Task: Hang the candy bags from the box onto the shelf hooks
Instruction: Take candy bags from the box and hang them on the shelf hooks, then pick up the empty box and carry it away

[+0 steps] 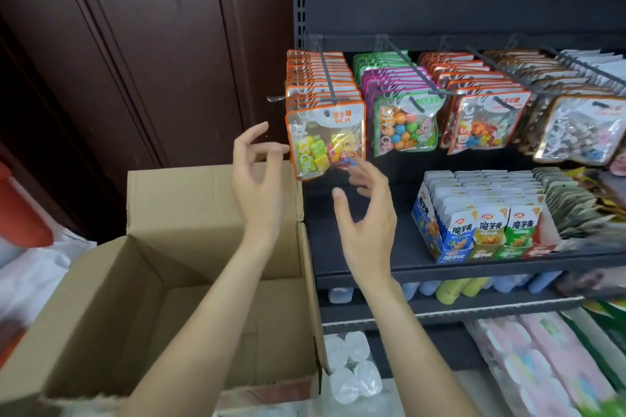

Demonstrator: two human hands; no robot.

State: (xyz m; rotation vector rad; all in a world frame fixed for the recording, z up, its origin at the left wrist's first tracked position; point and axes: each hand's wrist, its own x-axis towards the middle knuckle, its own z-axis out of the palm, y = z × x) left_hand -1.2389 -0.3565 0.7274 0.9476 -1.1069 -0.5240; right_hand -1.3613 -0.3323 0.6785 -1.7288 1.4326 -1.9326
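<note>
1. One orange-edged candy bag [326, 142] hangs at the very front of the leftmost hook [326, 78], at about 12 o'clock from the hands. With the row behind it packed tight, I judge it could slip off the hook tip if bumped.
2. Both hands are empty and relaxed, fingers loosely spread: the left hand [255, 176] sits at 9 o'clock of the bag, its fingertips just beside the bag's left edge; the right hand [369, 210] sits at 5 o'clock, its fingers blurred near the bag's lower corner. Whether either touches the bag I cannot tell. A careless pull-away may snag the bag and swing it loose.
3. At 7 o'clock of the bag stands the cardboard box [169, 267]; no bags show in the visible part of its floor, so reaching in again may find nothing.
4. Neighbouring green-edged bags [404, 125] at 3 o'clock crowd close; a swinging bag could knock them askew.
</note>
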